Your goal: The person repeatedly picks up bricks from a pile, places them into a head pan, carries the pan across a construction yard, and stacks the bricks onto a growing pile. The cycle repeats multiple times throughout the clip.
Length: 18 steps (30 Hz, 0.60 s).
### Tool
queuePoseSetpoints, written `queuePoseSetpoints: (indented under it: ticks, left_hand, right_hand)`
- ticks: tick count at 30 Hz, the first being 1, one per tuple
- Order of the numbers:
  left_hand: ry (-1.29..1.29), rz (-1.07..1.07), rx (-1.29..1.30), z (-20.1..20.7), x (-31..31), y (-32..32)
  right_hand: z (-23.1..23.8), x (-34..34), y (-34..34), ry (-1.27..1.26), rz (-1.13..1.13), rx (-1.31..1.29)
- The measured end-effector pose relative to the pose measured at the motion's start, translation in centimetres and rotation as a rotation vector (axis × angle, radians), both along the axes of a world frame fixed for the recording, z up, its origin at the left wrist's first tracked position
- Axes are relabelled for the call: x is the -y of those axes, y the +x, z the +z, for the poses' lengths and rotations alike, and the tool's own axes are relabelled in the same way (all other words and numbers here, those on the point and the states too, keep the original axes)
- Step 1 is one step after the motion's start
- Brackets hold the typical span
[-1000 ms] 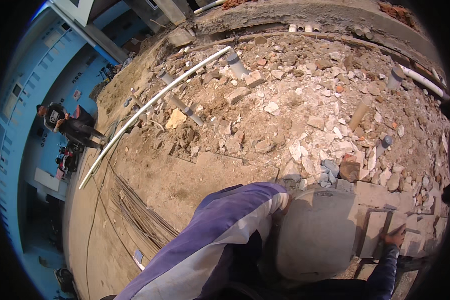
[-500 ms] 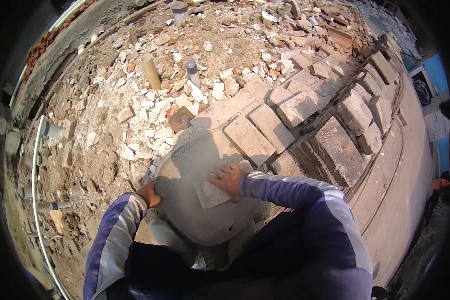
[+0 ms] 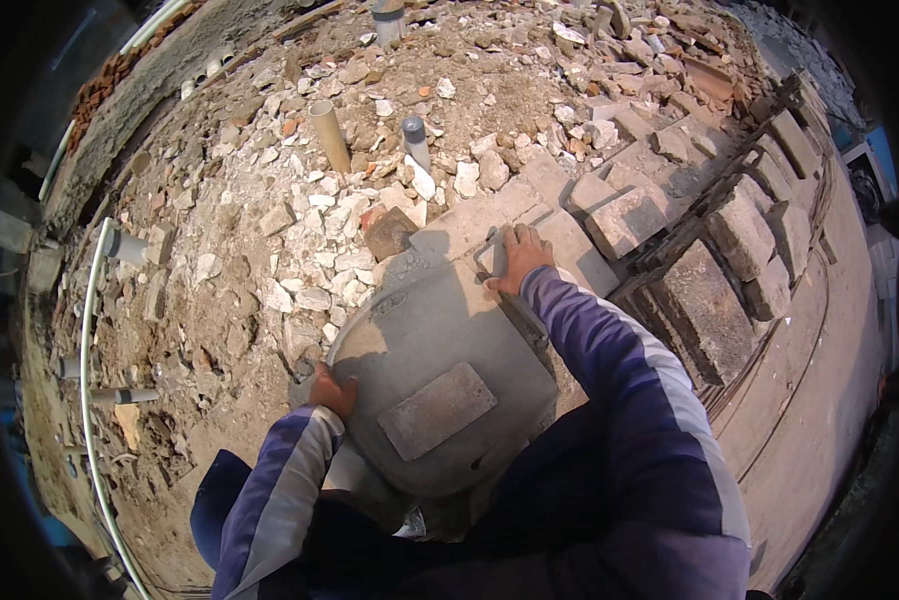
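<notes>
A grey slab with rounded corners [image 3: 410, 340] lies flat in front of me, a small slot near its lower right edge. My left hand [image 3: 335, 392] is closed round its left rim, with the thumb on top. A rough rectangular paving block [image 3: 438, 411] rests near the middle of this slab, and neither hand touches it. Beyond the slab's far right edge, my right hand [image 3: 525, 258] is on another paving block [image 3: 489, 258], fingers curled over it and thumb on the near side. The palm hides much of that block.
More paving blocks [image 3: 625, 222] lie at the right, beside a stacked row [image 3: 695, 305]. Broken rubble [image 3: 350, 235] covers the ground ahead. A tan pipe stub [image 3: 330, 137] and a grey-capped pipe [image 3: 417, 142] stand up there. A long white pipe [image 3: 86, 390] runs along the left.
My right hand has left the block on the slab and reached forward and right to another block. My left hand stays at the slab's left rim. The whole view has shifted slightly.
</notes>
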<state>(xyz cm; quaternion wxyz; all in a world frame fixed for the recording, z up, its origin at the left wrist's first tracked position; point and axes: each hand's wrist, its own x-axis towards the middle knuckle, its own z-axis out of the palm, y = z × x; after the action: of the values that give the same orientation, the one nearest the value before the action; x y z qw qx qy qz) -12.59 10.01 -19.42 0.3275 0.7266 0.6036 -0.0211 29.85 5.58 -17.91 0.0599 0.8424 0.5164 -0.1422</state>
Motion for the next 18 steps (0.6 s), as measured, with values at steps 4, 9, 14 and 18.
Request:
queuePoseSetpoints:
  ticks: [4,9,14,18]
  left_hand:
    - [0.195,0.16,0.122,-1.8,1.4,0.6]
    - [0.214,0.283,0.184,-2.9,1.4,0.9]
    - [0.278,0.303,0.362,-3.7,1.4,1.0]
    - [0.264,0.298,0.458,-3.9,1.4,0.9]
  right_hand:
    - [-0.3,-0.6,1.6,-0.14,-0.191,-0.067]
    - [-1.9,-2.0,0.2,-0.256,-0.206,0.009]
    - [-3.1,-2.6,-0.5,-0.236,-0.207,0.017]
    - [-1.7,-1.7,-0.5,-0.158,-0.133,-0.065]
